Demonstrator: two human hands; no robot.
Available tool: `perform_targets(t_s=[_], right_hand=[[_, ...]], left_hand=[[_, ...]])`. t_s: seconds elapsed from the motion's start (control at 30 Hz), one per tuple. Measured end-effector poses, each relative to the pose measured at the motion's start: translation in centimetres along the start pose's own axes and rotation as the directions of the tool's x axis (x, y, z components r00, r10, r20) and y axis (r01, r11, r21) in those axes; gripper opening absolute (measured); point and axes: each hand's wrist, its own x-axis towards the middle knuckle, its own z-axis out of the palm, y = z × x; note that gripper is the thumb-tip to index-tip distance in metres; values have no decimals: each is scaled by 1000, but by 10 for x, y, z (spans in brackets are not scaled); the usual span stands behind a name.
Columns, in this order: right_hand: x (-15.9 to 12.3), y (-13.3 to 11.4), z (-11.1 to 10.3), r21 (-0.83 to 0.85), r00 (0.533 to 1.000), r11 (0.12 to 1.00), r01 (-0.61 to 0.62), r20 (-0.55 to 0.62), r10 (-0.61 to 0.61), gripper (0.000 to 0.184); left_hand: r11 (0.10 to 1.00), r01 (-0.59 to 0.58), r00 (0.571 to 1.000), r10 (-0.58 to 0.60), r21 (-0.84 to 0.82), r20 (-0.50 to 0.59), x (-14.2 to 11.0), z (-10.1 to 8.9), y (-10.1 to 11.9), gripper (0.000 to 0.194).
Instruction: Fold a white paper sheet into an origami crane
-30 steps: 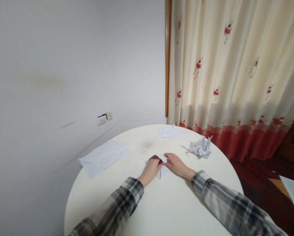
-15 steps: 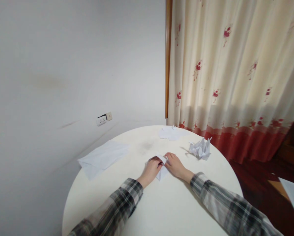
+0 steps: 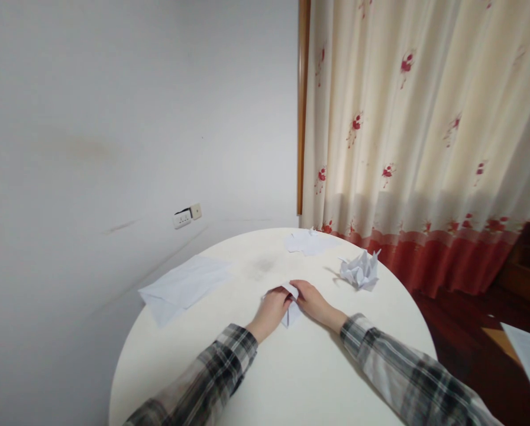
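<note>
Between my two hands, near the middle of the round white table [image 3: 309,367], lies a small folded piece of white paper [image 3: 294,313]. My left hand [image 3: 272,309] is closed on its left side, fingers curled over the paper. My right hand [image 3: 310,300] grips the raised upper flap at the right, its fingertips bent over the edge. Part of the paper is hidden under both hands. Its lower end shows below them as a pointed shape with a crease down it.
Flat white sheets [image 3: 185,287] lie at the table's left edge. Several folded paper cranes [image 3: 361,271] cluster at the right. More paper [image 3: 307,242] rests at the far edge. Beyond stand a wall with a socket [image 3: 183,219] and a flowered curtain [image 3: 402,148].
My right hand has shifted slightly left, closer to my left hand, and its fingers have curled in over the paper's upper flap. The left hand stays nearly in place.
</note>
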Motion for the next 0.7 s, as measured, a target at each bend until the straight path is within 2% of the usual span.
perform_targets(t_s=[0.1, 0.23, 0.43, 0.7], right_hand=[[0, 1, -1, 62, 999, 997, 43, 10, -44, 41], [1, 5, -5, 95, 998, 995, 38, 40, -42, 46], [4, 10, -15, 199, 984, 973, 115, 111, -139, 51], [3, 15, -11, 221, 985, 970, 100, 113, -128, 50]], left_hand=[[1000, 2, 1000, -2, 7, -1, 0, 1, 0, 24], [1000, -12, 1000, 12, 0, -11, 0, 0, 1, 23], [1000, -2, 1000, 2, -28, 12, -1, -6, 7, 22], [1000, 10, 1000, -9, -29, 28, -1, -4, 6, 19]])
